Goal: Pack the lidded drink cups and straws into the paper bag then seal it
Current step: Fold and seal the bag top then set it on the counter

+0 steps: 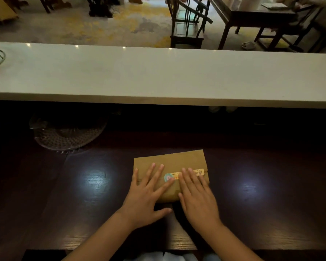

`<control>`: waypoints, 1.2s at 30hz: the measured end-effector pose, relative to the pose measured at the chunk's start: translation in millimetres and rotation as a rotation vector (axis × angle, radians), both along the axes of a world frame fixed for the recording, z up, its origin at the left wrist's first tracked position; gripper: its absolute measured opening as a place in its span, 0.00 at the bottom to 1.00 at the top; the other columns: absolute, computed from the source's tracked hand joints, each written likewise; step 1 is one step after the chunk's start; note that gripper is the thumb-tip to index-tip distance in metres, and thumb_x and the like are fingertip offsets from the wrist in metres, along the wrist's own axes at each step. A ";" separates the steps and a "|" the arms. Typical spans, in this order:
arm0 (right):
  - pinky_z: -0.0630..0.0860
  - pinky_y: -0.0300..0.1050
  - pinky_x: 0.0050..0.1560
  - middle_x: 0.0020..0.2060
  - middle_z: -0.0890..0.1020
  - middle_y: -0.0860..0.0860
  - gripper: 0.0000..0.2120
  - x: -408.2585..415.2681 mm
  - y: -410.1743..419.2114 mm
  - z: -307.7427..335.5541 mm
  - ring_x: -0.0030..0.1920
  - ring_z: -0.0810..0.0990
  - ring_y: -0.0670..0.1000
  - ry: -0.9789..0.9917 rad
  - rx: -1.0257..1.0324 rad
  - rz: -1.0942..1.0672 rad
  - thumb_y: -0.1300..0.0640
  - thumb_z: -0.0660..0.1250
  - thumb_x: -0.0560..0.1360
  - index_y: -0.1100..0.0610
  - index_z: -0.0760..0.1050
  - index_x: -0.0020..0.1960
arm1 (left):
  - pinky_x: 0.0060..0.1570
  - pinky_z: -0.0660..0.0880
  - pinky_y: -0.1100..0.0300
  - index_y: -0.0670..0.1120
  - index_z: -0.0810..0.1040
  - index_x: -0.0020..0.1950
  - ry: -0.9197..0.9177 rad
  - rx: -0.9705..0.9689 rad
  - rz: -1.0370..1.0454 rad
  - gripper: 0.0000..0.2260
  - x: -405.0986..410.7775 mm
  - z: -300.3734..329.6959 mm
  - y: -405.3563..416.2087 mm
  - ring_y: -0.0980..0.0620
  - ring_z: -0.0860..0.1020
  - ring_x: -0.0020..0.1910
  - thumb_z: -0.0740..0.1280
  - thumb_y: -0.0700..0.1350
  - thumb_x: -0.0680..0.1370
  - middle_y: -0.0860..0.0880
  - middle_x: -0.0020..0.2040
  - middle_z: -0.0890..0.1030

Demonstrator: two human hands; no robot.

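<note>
Both hands flat on folded paper bag (pixel 177 161); sticker (pixel 184 175) seemingly seals flap.

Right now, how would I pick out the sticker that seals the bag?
Find the dark wooden table below the long white counter. On it lies a folded brown paper bag under both flat hands. The sticker is the pale strip across the bag's fold between the hands, the only colourful thing there.
</note>
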State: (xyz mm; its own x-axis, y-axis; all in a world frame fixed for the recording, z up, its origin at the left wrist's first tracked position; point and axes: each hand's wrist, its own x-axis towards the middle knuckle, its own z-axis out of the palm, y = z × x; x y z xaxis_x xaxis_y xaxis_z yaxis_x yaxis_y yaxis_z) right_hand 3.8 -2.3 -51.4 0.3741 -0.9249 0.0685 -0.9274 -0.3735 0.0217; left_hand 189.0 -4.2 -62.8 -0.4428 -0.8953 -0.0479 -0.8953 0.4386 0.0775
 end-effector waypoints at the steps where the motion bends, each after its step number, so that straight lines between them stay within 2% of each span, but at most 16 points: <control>1: 0.58 0.52 0.71 0.66 0.74 0.56 0.25 5.8 -1.2 -0.9 0.67 0.70 0.53 -0.002 -0.012 0.022 0.52 0.49 0.75 0.60 0.70 0.66 | 0.64 0.54 0.29 0.58 0.52 0.75 -0.004 0.001 0.003 0.37 -1.3 0.0 -1.2 0.39 0.52 0.74 0.55 0.70 0.70 0.43 0.76 0.55; 4: 0.70 0.51 0.65 0.65 0.75 0.54 0.24 4.5 -4.7 2.0 0.66 0.71 0.51 -0.020 0.004 0.050 0.52 0.50 0.74 0.59 0.72 0.65 | 0.65 0.52 0.30 0.58 0.50 0.75 0.002 -0.004 0.009 0.37 -1.5 -2.0 -1.0 0.39 0.52 0.75 0.56 0.70 0.70 0.43 0.76 0.55; 6: 0.66 0.50 0.68 0.65 0.75 0.54 0.24 -10.7 -5.0 1.4 0.67 0.71 0.50 0.009 -0.003 0.081 0.51 0.49 0.76 0.59 0.72 0.65 | 0.64 0.54 0.30 0.57 0.51 0.75 0.014 -0.005 -0.001 0.37 0.3 -2.8 -0.1 0.40 0.53 0.74 0.57 0.69 0.70 0.44 0.76 0.56; 9: 0.53 0.48 0.70 0.64 0.75 0.55 0.23 -41.1 -7.5 0.5 0.66 0.71 0.52 0.007 -0.054 0.072 0.51 0.47 0.78 0.61 0.72 0.65 | 0.65 0.58 0.31 0.54 0.54 0.75 0.027 0.003 -0.016 0.38 4.9 -1.4 0.6 0.42 0.55 0.74 0.59 0.67 0.69 0.45 0.76 0.58; 11: 0.52 0.48 0.70 0.62 0.78 0.55 0.24 -54.4 -12.6 0.2 0.65 0.74 0.54 -0.037 -0.100 0.065 0.50 0.46 0.80 0.61 0.74 0.62 | 0.65 0.59 0.32 0.52 0.56 0.75 0.014 -0.001 -0.024 0.38 6.5 -0.2 1.8 0.42 0.56 0.74 0.59 0.66 0.69 0.45 0.76 0.59; 13: 0.61 0.52 0.70 0.58 0.81 0.56 0.21 -55.1 -19.1 -1.5 0.62 0.77 0.56 -0.119 -0.173 0.070 0.49 0.53 0.78 0.61 0.78 0.57 | 0.67 0.56 0.33 0.51 0.56 0.75 0.014 -0.008 -0.020 0.38 6.4 0.2 3.0 0.42 0.55 0.74 0.60 0.66 0.69 0.45 0.76 0.58; 15: 0.70 0.57 0.64 0.54 0.83 0.56 0.13 -47.7 -28.3 -1.7 0.59 0.79 0.58 -0.283 -0.219 0.024 0.54 0.65 0.73 0.61 0.81 0.50 | 0.67 0.52 0.35 0.51 0.55 0.75 0.016 -0.006 -0.015 0.38 5.1 0.0 3.4 0.42 0.54 0.74 0.59 0.65 0.69 0.46 0.76 0.57; 17: 0.74 0.59 0.60 0.53 0.82 0.57 0.11 -38.9 -38.3 -1.0 0.57 0.78 0.59 -0.480 -0.155 -0.146 0.56 0.73 0.68 0.61 0.79 0.46 | 0.67 0.51 0.36 0.52 0.55 0.75 0.018 -0.006 -0.009 0.37 4.0 0.8 3.7 0.43 0.53 0.75 0.59 0.65 0.70 0.46 0.76 0.57; 19: 0.75 0.54 0.56 0.57 0.76 0.54 0.21 -34.8 -47.9 0.1 0.59 0.74 0.56 -0.696 -0.026 -0.385 0.55 0.76 0.65 0.58 0.73 0.54 | 0.68 0.52 0.35 0.52 0.54 0.75 0.021 -0.003 0.000 0.37 4.4 1.2 4.4 0.43 0.53 0.75 0.59 0.65 0.70 0.46 0.76 0.56; 21: 0.70 0.50 0.60 0.64 0.70 0.51 0.33 -35.7 -57.6 -1.4 0.65 0.68 0.52 -0.889 0.157 -0.520 0.56 0.76 0.65 0.54 0.67 0.66 | 0.68 0.53 0.34 0.52 0.53 0.75 0.024 -0.001 0.008 0.37 5.0 0.8 4.6 0.43 0.52 0.75 0.59 0.65 0.70 0.46 0.76 0.55; 23: 0.69 0.46 0.62 0.66 0.71 0.51 0.32 -41.4 -66.4 -4.2 0.65 0.68 0.49 -1.018 0.336 -0.515 0.58 0.75 0.67 0.54 0.67 0.68 | 0.68 0.53 0.34 0.53 0.52 0.75 0.025 0.006 0.008 0.37 5.0 0.4 4.1 0.43 0.51 0.75 0.59 0.65 0.70 0.46 0.77 0.55; 25: 0.71 0.45 0.60 0.63 0.75 0.52 0.28 -47.0 -71.3 -5.5 0.63 0.72 0.49 -1.120 0.456 -0.490 0.60 0.74 0.68 0.55 0.70 0.66 | 0.68 0.55 0.34 0.53 0.52 0.75 0.002 -0.001 -0.001 0.37 5.3 0.0 3.2 0.43 0.53 0.75 0.59 0.65 0.70 0.46 0.76 0.56; 28: 0.72 0.50 0.63 0.62 0.77 0.53 0.23 -50.0 -74.7 -7.7 0.63 0.74 0.51 -1.191 0.499 -0.447 0.64 0.73 0.68 0.54 0.74 0.62 | 0.67 0.58 0.34 0.52 0.55 0.75 -0.027 -0.017 0.003 0.37 4.5 0.5 3.6 0.41 0.56 0.74 0.59 0.64 0.70 0.45 0.75 0.59; 30: 0.74 0.48 0.59 0.59 0.78 0.50 0.15 -50.2 -76.8 -7.3 0.60 0.76 0.51 -1.222 0.521 -0.437 0.65 0.72 0.68 0.49 0.78 0.50 | 0.66 0.60 0.35 0.51 0.58 0.74 -0.042 -0.029 0.037 0.36 0.1 1.4 6.5 0.39 0.58 0.73 0.59 0.64 0.69 0.43 0.75 0.61; 32: 0.75 0.47 0.56 0.59 0.78 0.49 0.11 -52.2 -78.6 -6.9 0.58 0.77 0.51 -1.245 0.538 -0.441 0.65 0.71 0.69 0.48 0.79 0.40 | 0.64 0.63 0.36 0.50 0.61 0.73 -0.054 -0.023 0.102 0.36 -7.6 1.4 11.7 0.37 0.62 0.71 0.58 0.65 0.69 0.39 0.73 0.63; 36: 0.75 0.38 0.49 0.58 0.77 0.48 0.11 -57.4 -80.0 -3.3 0.54 0.78 0.48 -1.216 0.535 -0.414 0.64 0.70 0.70 0.48 0.80 0.38 | 0.63 0.67 0.38 0.47 0.61 0.73 -0.043 0.003 0.239 0.39 -22.9 -0.5 20.2 0.34 0.63 0.69 0.60 0.67 0.68 0.32 0.70 0.64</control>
State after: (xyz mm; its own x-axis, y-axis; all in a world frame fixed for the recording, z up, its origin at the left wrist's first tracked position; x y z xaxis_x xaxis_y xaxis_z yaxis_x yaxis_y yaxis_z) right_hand -53.5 -82.3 -54.7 0.0313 -0.9694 -0.2437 -0.3047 0.2229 -0.9260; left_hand 166.0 16.0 -63.3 -0.2157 -0.9743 -0.0645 -0.9762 0.2136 0.0381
